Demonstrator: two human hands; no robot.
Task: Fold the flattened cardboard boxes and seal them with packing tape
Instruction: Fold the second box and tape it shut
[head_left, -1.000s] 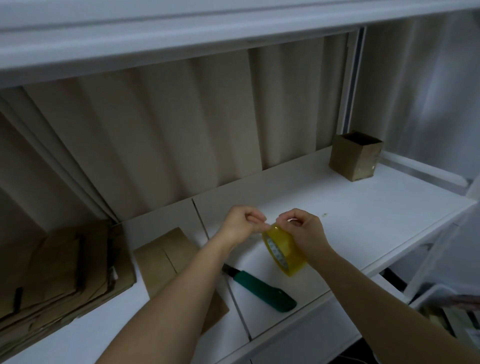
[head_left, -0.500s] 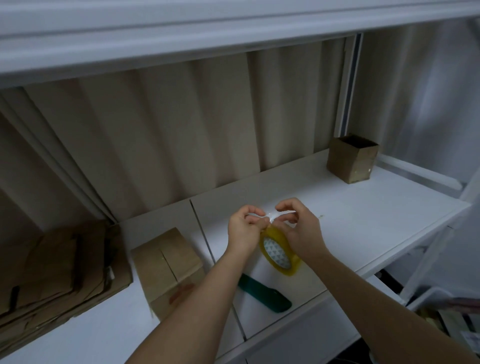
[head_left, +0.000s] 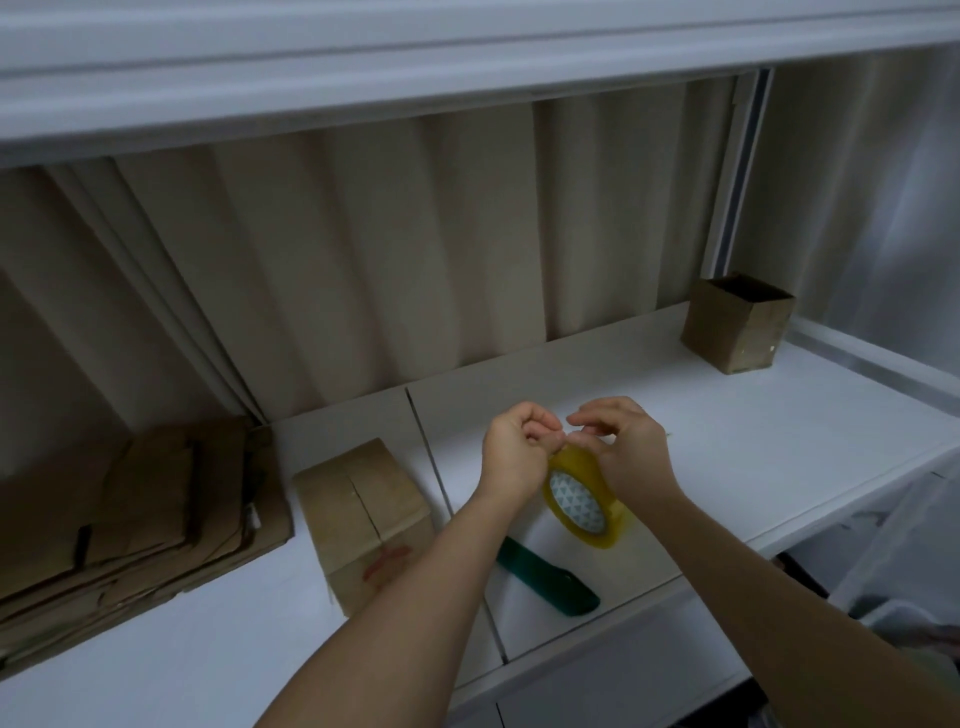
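Both hands meet over the middle of the shelf.
The tape roll hangs between left hand and right hand, above the utility knife. Left of them stands a folded box; farther left lies a stack of flattened boxes. An open box sits at the back right, well apart.

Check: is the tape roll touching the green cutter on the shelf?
Apart. The head view shows the tape roll held up in both hands, with bare white shelf showing between it and the green cutter below.
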